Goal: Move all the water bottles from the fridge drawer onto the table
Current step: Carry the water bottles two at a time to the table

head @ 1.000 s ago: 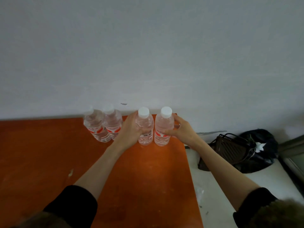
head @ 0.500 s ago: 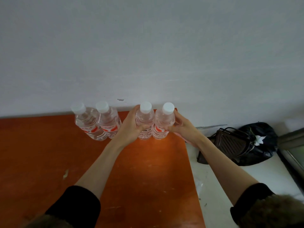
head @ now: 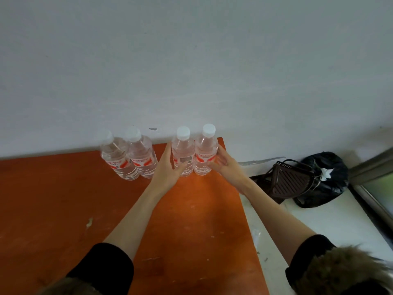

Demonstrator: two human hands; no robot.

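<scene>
Two clear water bottles with white caps and red labels stand side by side at the far right corner of the orange table, against the wall. My left hand wraps the left one; my right hand wraps the right one. Both bottles stand upright with their bases on the table. Another pair of bottles stands just to the left, untouched. The fridge drawer is out of view.
The grey wall rises right behind the bottles. The table's right edge runs just past my right hand. Beyond it, on a white surface, lie a brown slatted object and a black bag. A window frame shows at far right.
The two held bottles shifted slightly towards the wall and now stand upright on the table. My fingers look looser around them. The other pair has not moved.
</scene>
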